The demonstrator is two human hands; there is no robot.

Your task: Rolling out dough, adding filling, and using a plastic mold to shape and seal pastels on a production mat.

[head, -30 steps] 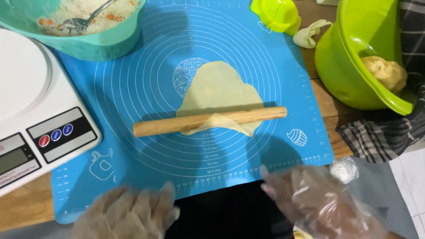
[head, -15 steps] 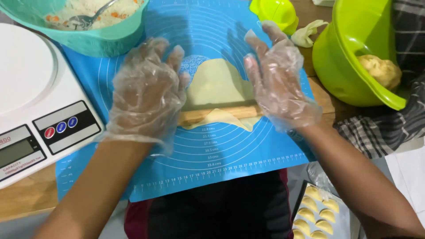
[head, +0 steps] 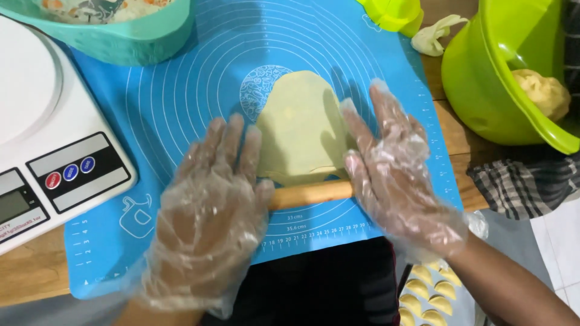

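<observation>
Fingers of the left hand [head: 208, 208] and right hand [head: 396, 175], both in loose clear plastic gloves, lie flat and spread, gripping nothing; the palms press on the ends of a wooden rolling pin [head: 309, 194], likely to spread pressure evenly; it sits at the near edge of a pale dough sheet [head: 299, 127] on the blue silicone mat [head: 181, 90].

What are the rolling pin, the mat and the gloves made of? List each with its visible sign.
Rolling pin: apparently wood, a matte tan cylinder with faint grain.
Mat: probably silicone, a thin blue sheet lying flat, with a soft sheen and printed white rings.
Gloves on the left hand and right hand: thin clear plastic film, loose, crinkled and glossy.
</observation>
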